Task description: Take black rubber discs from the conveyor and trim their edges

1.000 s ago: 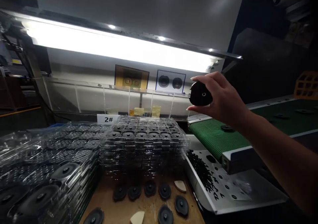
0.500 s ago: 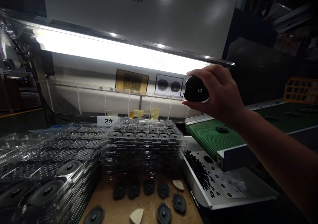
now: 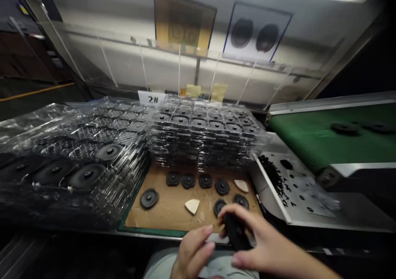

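My right hand [image 3: 262, 246] grips a round black plastic part [image 3: 235, 231] low at the near edge of the bench. My left hand [image 3: 193, 254] is beside it, fingers curled against the part's left side. Just beyond the hands, several loose black round parts [image 3: 206, 180] and two cream wedge-shaped pieces [image 3: 192, 205] lie on a brown board [image 3: 163, 206].
Stacks of clear blister trays [image 3: 201, 136] filled with black parts stand behind the board, with more trays [image 3: 71, 163] at the left. A green conveyor belt [image 3: 328, 140] carrying parts runs at the right above a perforated metal chute [image 3: 297, 188]. A "2#" label [image 3: 152, 99] stands at the back.
My right hand has brought the black part down from up by the lamp to the bench's near edge. My left hand has come into view beside it. The view has tilted downward.
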`<state>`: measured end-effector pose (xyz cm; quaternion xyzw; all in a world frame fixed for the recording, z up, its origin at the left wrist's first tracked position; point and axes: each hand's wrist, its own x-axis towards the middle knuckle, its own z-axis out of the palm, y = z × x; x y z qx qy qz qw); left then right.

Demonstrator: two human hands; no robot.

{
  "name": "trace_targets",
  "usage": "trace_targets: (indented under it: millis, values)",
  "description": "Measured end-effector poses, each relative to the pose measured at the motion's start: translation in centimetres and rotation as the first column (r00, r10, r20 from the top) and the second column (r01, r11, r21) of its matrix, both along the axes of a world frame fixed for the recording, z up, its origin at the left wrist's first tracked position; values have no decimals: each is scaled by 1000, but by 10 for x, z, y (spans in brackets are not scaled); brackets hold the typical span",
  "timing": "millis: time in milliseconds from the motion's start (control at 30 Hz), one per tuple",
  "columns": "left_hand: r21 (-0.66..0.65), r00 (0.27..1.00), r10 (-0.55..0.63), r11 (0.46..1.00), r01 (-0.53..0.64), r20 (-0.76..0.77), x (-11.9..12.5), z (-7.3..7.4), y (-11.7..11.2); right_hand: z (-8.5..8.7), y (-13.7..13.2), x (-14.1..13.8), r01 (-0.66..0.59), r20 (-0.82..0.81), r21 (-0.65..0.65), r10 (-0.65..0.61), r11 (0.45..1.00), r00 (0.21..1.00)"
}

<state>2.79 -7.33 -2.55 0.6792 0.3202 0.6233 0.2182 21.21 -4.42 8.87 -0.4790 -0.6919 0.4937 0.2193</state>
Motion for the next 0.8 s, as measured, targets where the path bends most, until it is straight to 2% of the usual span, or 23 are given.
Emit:
trace_targets:
  millis: [33, 100, 200, 267, 367, 467, 533, 567, 600, 633, 667, 700, 733, 800]
  values:
    - [99, 995, -31, 994, 41, -94, 2, -8, 5, -26, -5, -7, -19, -165, -164, -8, 986, 986]
    - [169, 962, -76, 978, 123, -261, 2, -23, 13, -67, -12, -19, -28, -375, -353, -114, 935, 920]
    - [49, 915, -174, 978, 205, -363, -8, -36, 24, -103, -14, -34, 13, -430, -466, -239, 885, 870]
    - [-84, 885, -262, 965, 249, -384, -18, -36, 32, -114, -9, -42, 59, -427, -525, -323, 849, 845]
    - [-259, 859, -354, 927, 270, -371, -30, -32, 46, -120, 7, -52, 72, -444, -602, -408, 795, 798]
    - [-367, 877, -362, 899, 239, -315, -34, -30, 58, -123, 25, -62, 43, -450, -619, -399, 784, 799]
    - [-467, 922, -328, 861, 201, -207, -33, -29, 64, -126, 37, -65, 64, -421, -578, -364, 814, 831]
    - [-554, 954, -281, 813, 176, -109, -33, -29, 67, -127, 42, -64, 85, -388, -527, -328, 846, 861]
    - [-655, 979, -202, 737, 166, 20, -32, -27, 71, -130, 47, -63, 115, -331, -445, -282, 888, 900]
    - [-759, 983, -90, 625, 182, 161, -32, -25, 76, -133, 52, -61, 152, -235, -325, -235, 933, 943]
    - [-833, 952, 52, 500, 238, 302, -32, -23, 81, -137, 56, -58, 188, -109, -181, -210, 965, 972]
    - [-858, 885, 184, 392, 332, 427, -33, -21, 88, -143, 60, -55, 215, 23, -40, -215, 976, 976]
    - [-844, 804, 288, 315, 434, 521, -35, -19, 94, -150, 62, -52, 236, 135, 77, -244, 969, 960]
    - [-765, 652, 407, 260, 589, 640, -38, -16, 107, -165, 64, -49, 265, 251, 216, -315, 940, 915]
